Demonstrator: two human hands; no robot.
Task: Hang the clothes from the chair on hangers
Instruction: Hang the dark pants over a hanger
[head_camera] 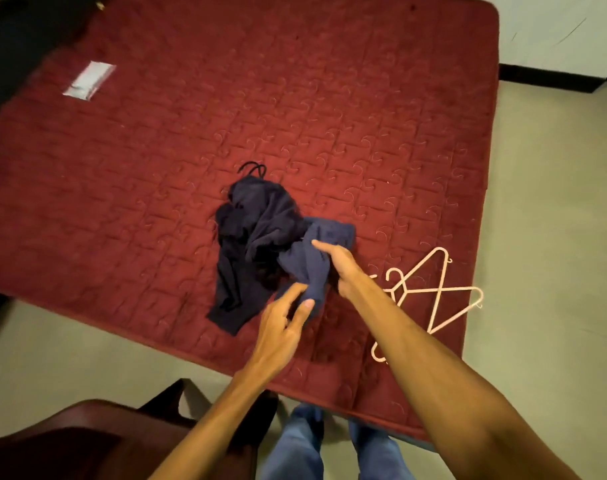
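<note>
A heap of dark clothes (pixel 257 233) lies on the red quilted mattress (pixel 156 168), with a black hanger hook (pixel 252 167) sticking out at its far end. A lighter blue garment (pixel 312 258) lies on the heap's near right side. My right hand (pixel 340 265) grips this blue garment from the right. My left hand (pixel 284 323) pinches its near edge between thumb and fingers. Several pink plastic hangers (pixel 430 292) lie on the mattress to the right of my right forearm. The dark red chair (pixel 87 438) stands at the bottom left, with no clothes visible on it.
A clear plastic packet (pixel 89 79) lies far left on the mattress. The mattress sits on a pale floor (pixel 555 237), its near corner by my jeans-clad legs (pixel 330 452). A white wall with a black skirting (pixel 544 76) is at the top right.
</note>
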